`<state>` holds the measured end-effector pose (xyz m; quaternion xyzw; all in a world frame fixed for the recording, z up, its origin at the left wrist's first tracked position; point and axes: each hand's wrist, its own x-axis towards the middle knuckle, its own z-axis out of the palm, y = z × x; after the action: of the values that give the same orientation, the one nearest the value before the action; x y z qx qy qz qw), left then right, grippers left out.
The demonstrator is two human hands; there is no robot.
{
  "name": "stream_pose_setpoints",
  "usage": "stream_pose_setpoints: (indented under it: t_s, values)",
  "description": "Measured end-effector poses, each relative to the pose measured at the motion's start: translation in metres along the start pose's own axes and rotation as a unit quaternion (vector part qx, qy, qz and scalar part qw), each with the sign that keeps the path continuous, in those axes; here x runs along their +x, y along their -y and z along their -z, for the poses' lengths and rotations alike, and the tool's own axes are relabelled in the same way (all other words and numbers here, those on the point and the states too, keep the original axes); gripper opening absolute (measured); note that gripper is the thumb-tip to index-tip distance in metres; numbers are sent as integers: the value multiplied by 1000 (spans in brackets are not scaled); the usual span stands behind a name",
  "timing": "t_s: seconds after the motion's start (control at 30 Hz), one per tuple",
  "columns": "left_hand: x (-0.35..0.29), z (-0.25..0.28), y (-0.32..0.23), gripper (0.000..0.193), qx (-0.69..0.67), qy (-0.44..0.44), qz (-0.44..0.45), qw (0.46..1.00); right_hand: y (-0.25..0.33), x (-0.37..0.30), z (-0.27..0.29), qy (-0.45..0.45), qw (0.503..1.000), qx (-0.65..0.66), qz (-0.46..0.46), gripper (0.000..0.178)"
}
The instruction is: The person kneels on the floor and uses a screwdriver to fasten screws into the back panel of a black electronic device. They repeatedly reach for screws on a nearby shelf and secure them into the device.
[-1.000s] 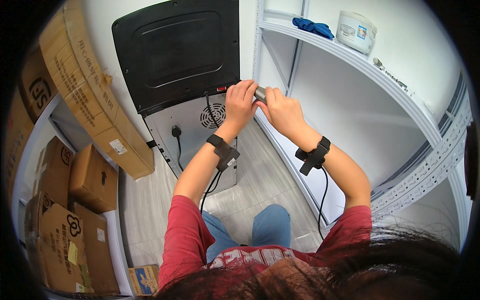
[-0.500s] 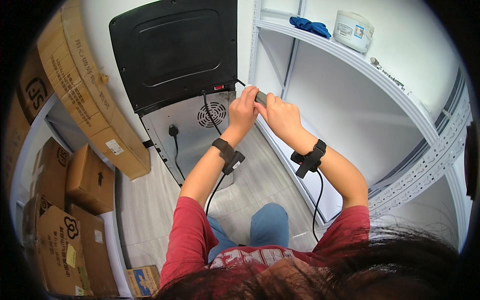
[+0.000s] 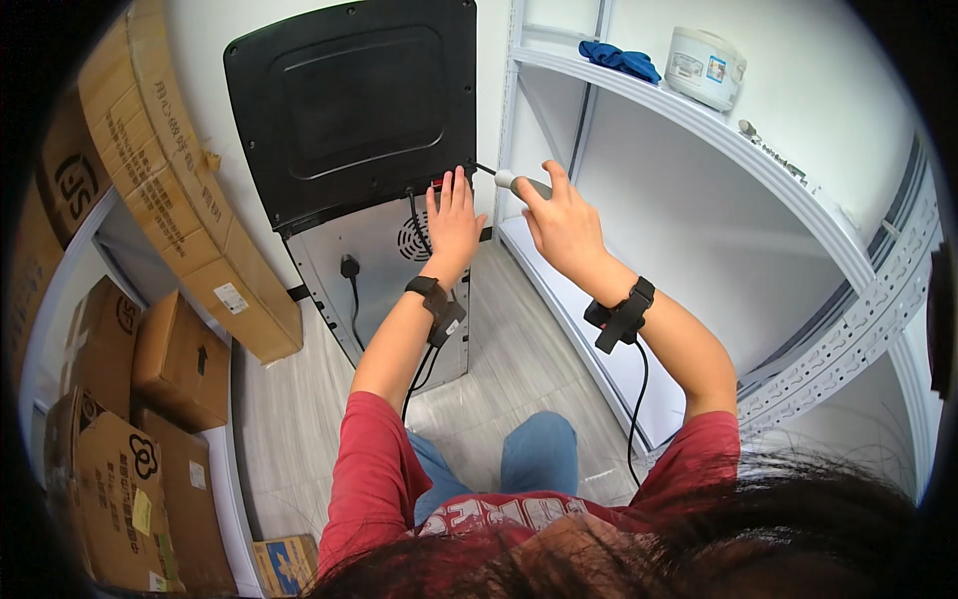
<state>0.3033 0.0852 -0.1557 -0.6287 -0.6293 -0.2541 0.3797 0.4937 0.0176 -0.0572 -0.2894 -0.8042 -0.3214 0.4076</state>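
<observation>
A tall appliance stands in front of me with a black upper back panel (image 3: 364, 110) and a grey metal lower back (image 3: 384, 290). In my right hand (image 3: 567, 228) is a screwdriver (image 3: 507, 181) with a grey handle. Its dark shaft points left to the panel's lower right corner, where the tip seems to meet the edge; any screw there is too small to make out. My right index finger reaches out past the handle. My left hand (image 3: 454, 232) lies flat with fingers stretched over the panel's lower edge, partly covering a red switch (image 3: 437, 184) and the round vent (image 3: 411, 240).
A black power plug (image 3: 348, 266) with its cord sits on the metal back. Cardboard boxes (image 3: 180, 359) line the left side, beside a tall carton (image 3: 190, 190). On the right, a white metal shelf (image 3: 798, 170) holds a blue cloth (image 3: 619, 60) and a white rice cooker (image 3: 706, 68).
My left hand has let go of the screwdriver and moved left onto the appliance. The right hand keeps the screwdriver, its fingers now more spread.
</observation>
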Motion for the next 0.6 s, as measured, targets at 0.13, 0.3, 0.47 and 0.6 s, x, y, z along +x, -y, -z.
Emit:
stream_pose_setpoints:
  t_s: [0.13, 0.3, 0.47, 0.6]
  values:
    - [0, -6, 3, 78, 52, 22, -18, 998, -7, -2, -1, 65, 998, 12, -2, 27]
    - [4, -2, 2, 75, 32, -11, -34, 999, -11, -3, -10, 83, 995, 3, -58, 26]
    - [9, 2, 7, 72, 8, -18, -47, 999, -10, 10, -7, 74, 993, -83, -38, 32]
    - [8, 1, 12, 72, -1, -8, -46, 999, -6, 15, 9, 96, 994, -42, 9, 29]
